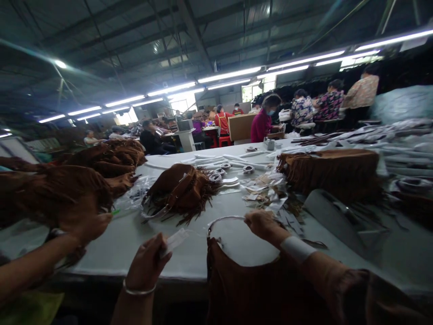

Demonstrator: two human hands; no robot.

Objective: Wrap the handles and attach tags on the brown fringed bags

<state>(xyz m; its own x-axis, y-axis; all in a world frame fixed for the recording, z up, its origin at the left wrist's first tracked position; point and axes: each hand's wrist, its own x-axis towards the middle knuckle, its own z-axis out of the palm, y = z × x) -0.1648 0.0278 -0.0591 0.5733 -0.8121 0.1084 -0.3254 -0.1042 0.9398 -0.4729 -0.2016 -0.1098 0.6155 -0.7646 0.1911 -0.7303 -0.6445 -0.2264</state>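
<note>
The white counter (pixel 189 265) is in front of me. My brown bag (pixel 250 291) is at its near edge. It looks soft and floppy, so its white-wrapped strap (pixel 225 218) seems best to hold. My right grip (pixel 262 223) is closed around that. My left grip (pixel 148 262) pinches a light, maybe slippery plastic strip (pixel 176 240).

Slim silver bangle (pixel 139 293) at left, wide pale wristband (pixel 298 248) and dark patterned sleeve (pixel 367 295) at right

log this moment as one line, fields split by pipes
left hand: holding translucent strip | right hand: gripping white-wrapped strap | brown bag: at table edge
</note>
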